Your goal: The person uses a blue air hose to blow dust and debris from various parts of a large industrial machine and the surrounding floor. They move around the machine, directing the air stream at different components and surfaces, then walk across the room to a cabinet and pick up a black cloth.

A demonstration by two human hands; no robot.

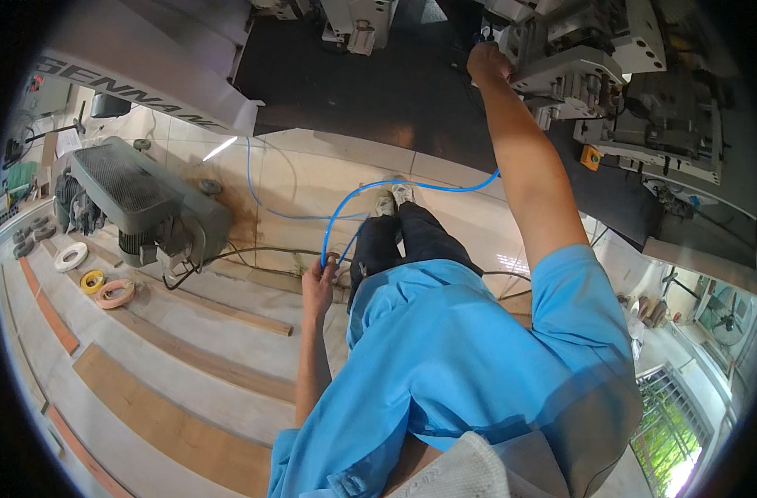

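Observation:
My left hand (317, 286) is closed around a thin blue hose (370, 187), low beside my left leg. From there the hose arcs up over my shoes and passes behind my right forearm. Another stretch of it trails across the floor to the left. My right arm reaches far forward into the machine (573, 70), where my right hand (488, 62) is closed next to a metal clamp unit. A small dark-blue piece shows just past the fingers; what it is and how it is held cannot be made out.
A grey-green compressor (134, 187) stands on the floor at left, with rolls of edging tape (115, 293) near it. Wooden boards (167, 415) lie behind on the left. Dark cables cross the floor by my legs. A white machine housing (158, 62) overhangs at upper left.

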